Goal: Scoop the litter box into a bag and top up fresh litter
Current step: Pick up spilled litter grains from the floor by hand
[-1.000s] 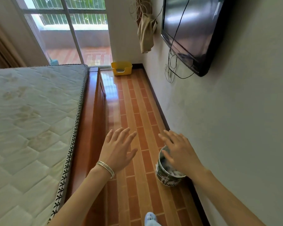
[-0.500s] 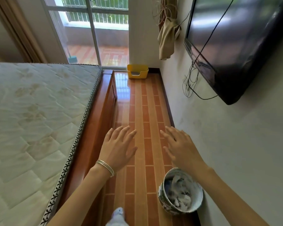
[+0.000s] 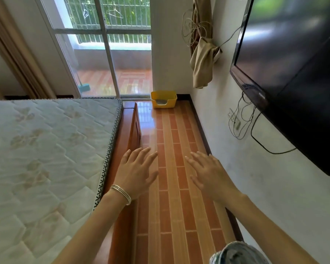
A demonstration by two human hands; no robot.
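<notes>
A yellow litter box (image 3: 163, 99) stands on the tiled floor at the far end of a narrow aisle, against the wall by the glass door. Pale litter shows through its low front opening. My left hand (image 3: 136, 171) and my right hand (image 3: 210, 173) are stretched out in front of me above the floor, palms down, fingers spread and straight, holding nothing. Both are far short of the box. A silver bangle sits on my left wrist. No bag or scoop is in view.
A bed with a bare quilted mattress (image 3: 46, 159) and wooden frame (image 3: 126, 141) bounds the aisle on the left. A wall-mounted television (image 3: 293, 73) with dangling cables juts out on the right. A round bin (image 3: 238, 253) stands at the bottom right by the wall.
The view has moved forward along the aisle: the litter box looks nearer and the round bin has slid down to the bottom edge. Both hands keep the same open pose.
</notes>
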